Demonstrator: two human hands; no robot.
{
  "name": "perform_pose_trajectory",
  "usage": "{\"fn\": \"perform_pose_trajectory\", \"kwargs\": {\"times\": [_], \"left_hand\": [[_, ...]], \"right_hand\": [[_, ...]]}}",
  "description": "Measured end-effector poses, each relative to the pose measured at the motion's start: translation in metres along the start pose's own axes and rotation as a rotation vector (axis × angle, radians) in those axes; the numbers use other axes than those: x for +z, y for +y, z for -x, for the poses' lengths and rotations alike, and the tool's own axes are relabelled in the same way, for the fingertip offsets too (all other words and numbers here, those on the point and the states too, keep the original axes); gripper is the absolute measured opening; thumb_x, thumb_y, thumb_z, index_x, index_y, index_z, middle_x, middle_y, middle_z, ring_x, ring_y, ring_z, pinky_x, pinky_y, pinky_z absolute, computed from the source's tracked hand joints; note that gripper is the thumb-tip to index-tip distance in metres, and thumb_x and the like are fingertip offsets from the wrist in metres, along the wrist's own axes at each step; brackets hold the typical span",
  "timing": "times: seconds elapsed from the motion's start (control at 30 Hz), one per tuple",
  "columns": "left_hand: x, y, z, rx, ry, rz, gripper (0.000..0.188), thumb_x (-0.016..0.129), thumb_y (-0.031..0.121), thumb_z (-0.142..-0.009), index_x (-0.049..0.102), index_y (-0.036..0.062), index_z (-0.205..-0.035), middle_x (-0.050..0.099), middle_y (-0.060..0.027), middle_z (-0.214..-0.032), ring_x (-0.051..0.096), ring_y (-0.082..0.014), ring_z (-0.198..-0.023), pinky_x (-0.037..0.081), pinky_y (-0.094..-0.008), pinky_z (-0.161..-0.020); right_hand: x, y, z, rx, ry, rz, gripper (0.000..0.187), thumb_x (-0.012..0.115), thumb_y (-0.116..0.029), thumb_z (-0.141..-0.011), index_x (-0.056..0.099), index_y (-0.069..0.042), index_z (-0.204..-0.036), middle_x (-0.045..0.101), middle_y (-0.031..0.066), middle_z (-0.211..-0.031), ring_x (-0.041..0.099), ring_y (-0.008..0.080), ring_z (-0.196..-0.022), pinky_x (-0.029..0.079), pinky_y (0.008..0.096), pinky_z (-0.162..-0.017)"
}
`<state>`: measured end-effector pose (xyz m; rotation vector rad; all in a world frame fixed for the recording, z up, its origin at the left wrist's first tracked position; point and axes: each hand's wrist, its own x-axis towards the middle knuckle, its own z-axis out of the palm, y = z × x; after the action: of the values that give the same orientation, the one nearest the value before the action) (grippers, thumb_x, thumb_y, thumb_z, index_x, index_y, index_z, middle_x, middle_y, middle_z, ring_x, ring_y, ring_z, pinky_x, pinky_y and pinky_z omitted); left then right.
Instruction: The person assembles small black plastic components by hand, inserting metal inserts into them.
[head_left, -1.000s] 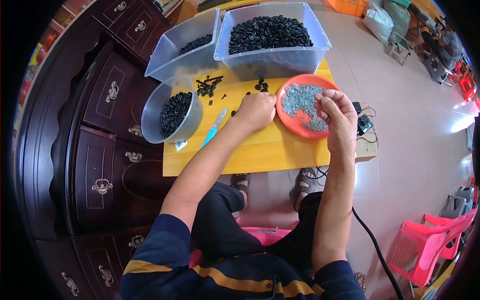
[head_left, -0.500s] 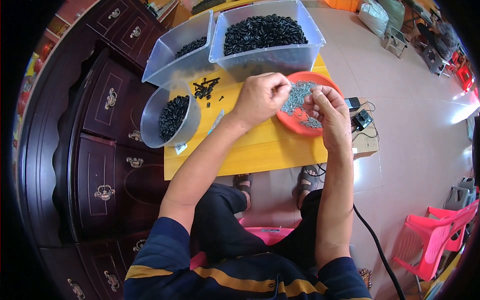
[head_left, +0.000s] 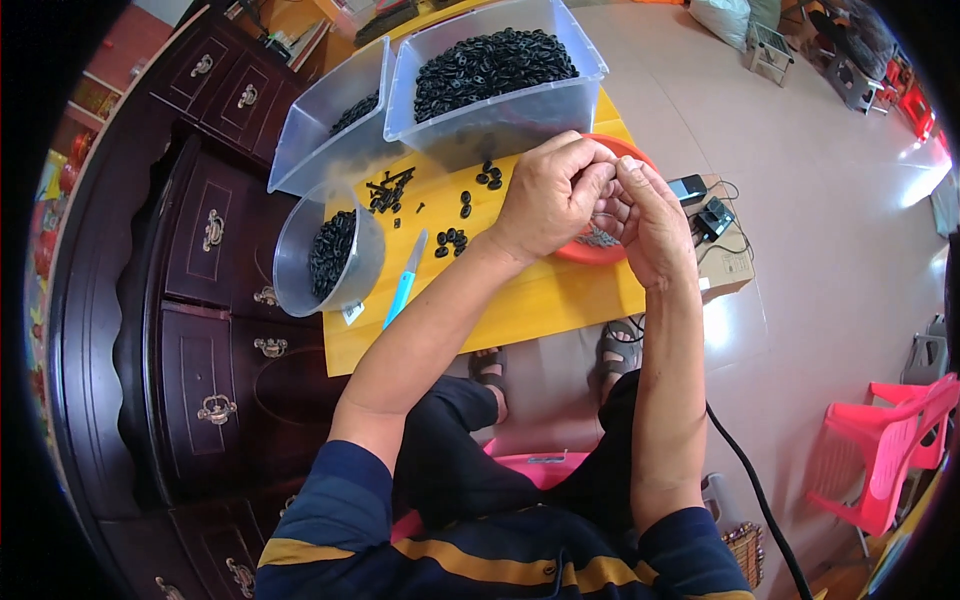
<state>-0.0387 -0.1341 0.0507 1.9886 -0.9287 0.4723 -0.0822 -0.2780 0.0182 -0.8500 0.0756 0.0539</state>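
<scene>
Over the orange bowl [head_left: 592, 252], my left hand [head_left: 560, 195] and my right hand [head_left: 655, 225] meet at the fingertips. Both are closed in a pinch, and whatever is between the fingers is too small or hidden to make out. Small silvery metal pieces [head_left: 598, 238] show in the bowl below, largely covered by my hands. Left of my left wrist, several loose black oval parts [head_left: 451, 240] lie on the yellow table [head_left: 500, 310]. A knife with a turquoise handle [head_left: 402, 292] rests beside my left forearm.
Two clear bins, a large one [head_left: 500, 120] and a smaller one [head_left: 300, 150], hold black parts at the back. A round clear tub [head_left: 362, 262] of them stands left, near black screw-like pieces [head_left: 390, 190]. Dark drawers [head_left: 190, 370] line the left; a carton [head_left: 728, 262] stands right.
My hands have come together at the fingertips; they were apart before. The view has shifted slightly, and black oval parts that my left hand and arm hid now show on the table.
</scene>
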Motion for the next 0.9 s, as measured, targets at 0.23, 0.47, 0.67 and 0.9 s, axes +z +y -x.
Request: {"fn": "perform_pose_trajectory", "kwargs": {"times": [0.23, 0.47, 0.67, 0.9], "left_hand": [[0.004, -0.008, 0.006, -0.245, -0.021, 0.399, 0.006, 0.064, 0.002, -0.091, 0.070, 0.0010, -0.094, 0.068, 0.0014, -0.087, 0.061, -0.0029, -0.075, 0.052, -0.0233, -0.065], [0.009, -0.035, 0.028, -0.313, -0.371, -0.457, 0.010, 0.071, 0.019, -0.077, 0.072, 0.0092, -0.079, 0.070, -0.0123, -0.076, 0.068, -0.0290, -0.070, 0.054, -0.0419, -0.064], [0.023, -0.044, 0.031, -0.413, -0.452, -0.594, 0.010, 0.068, 0.021, -0.078, 0.073, 0.0125, -0.074, 0.071, -0.0133, -0.078, 0.069, -0.0339, -0.077, 0.056, -0.0475, -0.070], [0.030, -0.045, 0.027, -0.362, -0.400, -0.597, 0.015, 0.071, 0.026, -0.076, 0.072, 0.0119, -0.072, 0.069, -0.0121, -0.071, 0.069, -0.0321, -0.069, 0.055, -0.0452, -0.064]], "right_hand": [[-0.009, -0.003, -0.003, -0.102, 0.004, -0.025, 0.018, 0.068, -0.014, -0.093, 0.060, -0.006, -0.106, 0.065, 0.0013, -0.089, 0.064, 0.0093, -0.077, 0.052, 0.0211, -0.067], [-0.008, -0.010, -0.001, -0.262, 0.205, 0.089, 0.026, 0.067, -0.014, -0.093, 0.062, -0.002, -0.115, 0.068, 0.0027, -0.093, 0.063, 0.0088, -0.078, 0.050, 0.0226, -0.072], [-0.012, -0.017, 0.003, -0.297, 0.270, 0.016, 0.025, 0.067, -0.016, -0.094, 0.063, -0.002, -0.114, 0.067, 0.0021, -0.093, 0.063, 0.0081, -0.078, 0.050, 0.0220, -0.071], [-0.015, -0.018, 0.000, -0.295, 0.254, -0.003, 0.025, 0.067, -0.016, -0.094, 0.062, -0.002, -0.114, 0.067, 0.0023, -0.094, 0.062, 0.0082, -0.077, 0.050, 0.0220, -0.071]]}}
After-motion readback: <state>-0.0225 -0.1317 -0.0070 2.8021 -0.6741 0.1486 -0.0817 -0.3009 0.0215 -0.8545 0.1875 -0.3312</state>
